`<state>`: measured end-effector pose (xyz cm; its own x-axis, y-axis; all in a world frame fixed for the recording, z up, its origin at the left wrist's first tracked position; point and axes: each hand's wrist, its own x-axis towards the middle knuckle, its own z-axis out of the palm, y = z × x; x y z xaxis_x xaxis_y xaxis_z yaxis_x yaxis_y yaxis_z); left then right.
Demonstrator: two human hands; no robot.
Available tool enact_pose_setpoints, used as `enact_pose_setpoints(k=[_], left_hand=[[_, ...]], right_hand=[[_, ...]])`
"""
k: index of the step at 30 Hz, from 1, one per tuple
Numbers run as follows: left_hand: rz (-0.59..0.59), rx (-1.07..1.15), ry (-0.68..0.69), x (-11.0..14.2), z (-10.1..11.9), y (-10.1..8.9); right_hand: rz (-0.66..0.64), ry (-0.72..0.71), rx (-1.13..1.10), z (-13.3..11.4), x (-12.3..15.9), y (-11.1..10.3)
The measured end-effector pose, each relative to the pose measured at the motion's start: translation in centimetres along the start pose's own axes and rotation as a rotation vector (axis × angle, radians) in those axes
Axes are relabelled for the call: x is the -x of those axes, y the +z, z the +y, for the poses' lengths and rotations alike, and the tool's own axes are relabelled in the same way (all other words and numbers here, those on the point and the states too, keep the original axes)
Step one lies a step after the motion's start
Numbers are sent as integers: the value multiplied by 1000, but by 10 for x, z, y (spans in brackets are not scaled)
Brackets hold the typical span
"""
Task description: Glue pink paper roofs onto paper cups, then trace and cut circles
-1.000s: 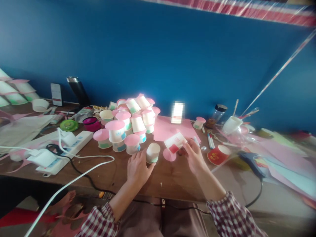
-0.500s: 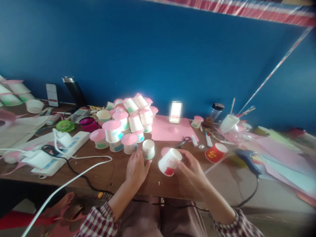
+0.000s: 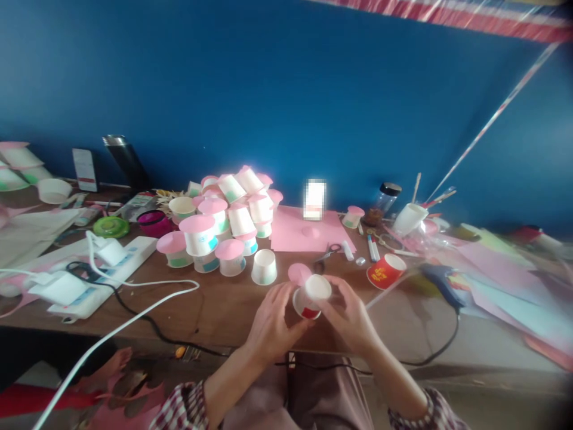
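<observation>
A white paper cup [image 3: 317, 289] with a red print is held tilted between my hands above the brown table. My right hand [image 3: 351, 313] grips it by its right side. From the left, my left hand [image 3: 274, 319] curves around the cup's lower part, its thumb near the bottom. Just behind the cup is a pink paper disc [image 3: 299, 273]. Another white paper cup [image 3: 264, 267] stands upright beyond my left fingers. Farther left, paper cups with pink discs [image 3: 198, 236] are piled several high.
A pink sheet [image 3: 290, 236] lies at the back with scissors [image 3: 329, 253] near its front edge. To the right are a red paper cup [image 3: 385, 272] and a glue gun [image 3: 443, 285] with a black cord. A power strip [image 3: 129, 263] with white cables lies left.
My left hand has left the upright white cup and moved right to the printed cup. That cup stays in my right hand, now turned and tilted more. The view has shifted slightly.
</observation>
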<state>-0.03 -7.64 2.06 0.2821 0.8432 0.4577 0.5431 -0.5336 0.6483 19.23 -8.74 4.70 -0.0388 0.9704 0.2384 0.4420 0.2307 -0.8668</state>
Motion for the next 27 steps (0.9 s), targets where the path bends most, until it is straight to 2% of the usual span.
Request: enact_pose_setpoints(k=[3,7,11,14,21,24,27], left_hand=[[-2,45,-19,-4,-3,12],[-4,117,-95,-5,-9,19],[-22,152,-133,-2,-12,21],[-42,158,-150,-1,-15,22],[-48,82,-153,-3,-14,21],[-47,52,-141,-3,-14,21],[-26,22,-126,-1,-16,22]], right_hand=[[6,-79,106,-5,0,5],[-9,-103,157,-8,2,6],[20,-128,187,3,11,-11],[199,-86,303,20,22,-42],[618,79,779,63,38,-148],[650,256,1070,73,31,-179],[552,492,1203,79,17,-193]])
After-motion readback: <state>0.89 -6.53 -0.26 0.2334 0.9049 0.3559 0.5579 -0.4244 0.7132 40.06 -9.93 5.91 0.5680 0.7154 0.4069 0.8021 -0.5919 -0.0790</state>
